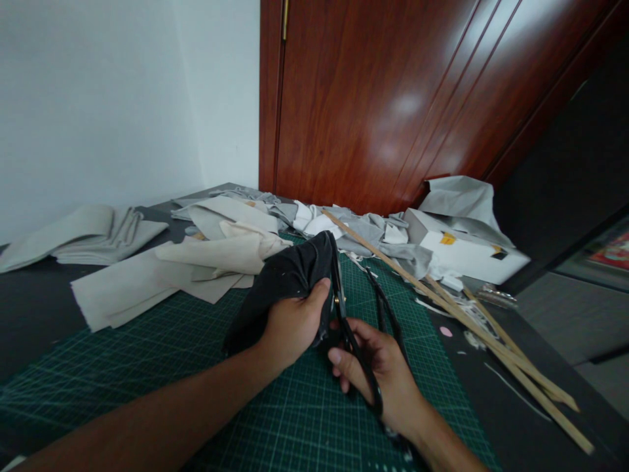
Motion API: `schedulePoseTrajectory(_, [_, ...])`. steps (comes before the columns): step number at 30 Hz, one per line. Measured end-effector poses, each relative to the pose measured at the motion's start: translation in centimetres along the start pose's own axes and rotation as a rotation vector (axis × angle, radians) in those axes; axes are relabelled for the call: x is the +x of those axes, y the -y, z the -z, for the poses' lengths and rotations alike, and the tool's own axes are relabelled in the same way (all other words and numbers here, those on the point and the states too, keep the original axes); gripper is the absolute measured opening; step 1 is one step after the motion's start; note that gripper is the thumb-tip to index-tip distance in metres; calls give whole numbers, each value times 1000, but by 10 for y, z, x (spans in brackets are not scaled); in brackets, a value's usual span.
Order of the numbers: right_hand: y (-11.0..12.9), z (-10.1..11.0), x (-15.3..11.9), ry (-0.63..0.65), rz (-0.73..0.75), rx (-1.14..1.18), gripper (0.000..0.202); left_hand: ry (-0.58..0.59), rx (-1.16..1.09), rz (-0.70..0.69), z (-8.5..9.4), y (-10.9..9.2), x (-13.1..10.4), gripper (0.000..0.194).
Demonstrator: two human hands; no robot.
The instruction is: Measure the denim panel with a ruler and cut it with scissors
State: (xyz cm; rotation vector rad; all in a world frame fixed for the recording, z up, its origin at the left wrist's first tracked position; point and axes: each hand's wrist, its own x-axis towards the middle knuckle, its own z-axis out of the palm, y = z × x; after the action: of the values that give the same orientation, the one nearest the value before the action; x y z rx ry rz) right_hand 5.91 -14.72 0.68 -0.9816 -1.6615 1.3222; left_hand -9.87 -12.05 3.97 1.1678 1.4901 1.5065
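My left hand (297, 321) grips a bunched piece of black fabric (289, 275), thumb on top, above the green cutting mat (304, 419). In my right hand (378, 364) is a pair of black-handled scissors (361, 367), fingers through and around the handles. The blades point away from me and lie along the right edge of the fabric; whether they are cutting into it I cannot tell. A narrow black strip (388, 308) lies on the mat just beyond my right hand.
Beige fabric pieces (122, 288) and a folded stack (108, 239) lie at left. Grey and white scraps (363, 229) line the back. At right are wooden sticks (472, 334) and a white box (457, 252) with grey cloth on it. A wooden door (373, 98) stands behind.
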Motion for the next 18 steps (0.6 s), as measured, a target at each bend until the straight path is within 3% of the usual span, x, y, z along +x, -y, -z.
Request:
schedulePoseTrajectory(8, [0, 0, -1, 6, 11, -10, 35, 40, -9, -4, 0, -4, -1, 36])
schedulePoseTrajectory(18, [0, 0, -1, 2, -13, 11, 40, 1, -9, 49, 1, -6, -3, 32])
